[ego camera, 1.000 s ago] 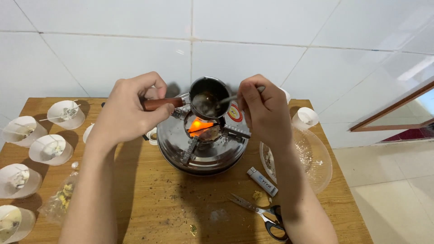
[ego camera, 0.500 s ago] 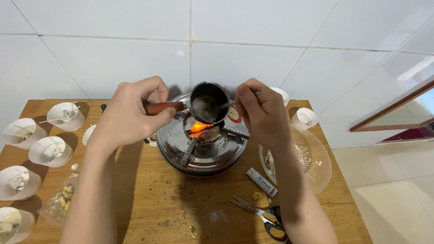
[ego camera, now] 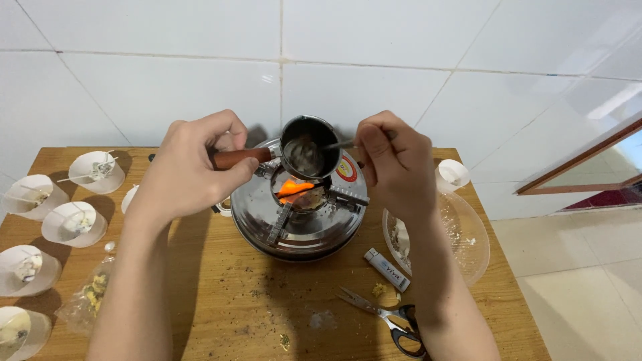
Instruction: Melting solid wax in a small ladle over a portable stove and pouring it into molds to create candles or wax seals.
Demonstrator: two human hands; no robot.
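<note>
Head view, left to right, taking the round steel stove (ego camera: 301, 224) at mid-table as the landmark. Far left of it, white paper cups (ego camera: 73, 224) with wicks stand in a loose group on the wooden table (ego camera: 221, 301), and a small clear bag (ego camera: 90, 297) lies below them. The left hand (ego camera: 190, 167) is closed around the reddish wooden handle of a small metal pot (ego camera: 306, 147), holding it just above the stove's orange flame. The right hand (ego camera: 394, 164) pinches a thin metal spoon (ego camera: 334, 144) whose tip dips into the pot. The step looks like stirring while heating; next would call for keeping the pot level over the flame. Right of the stove sit a glass bowl (ego camera: 468, 244) and a white cup; below it lie a lighter (ego camera: 386, 269) and scissors (ego camera: 384, 314).
</note>
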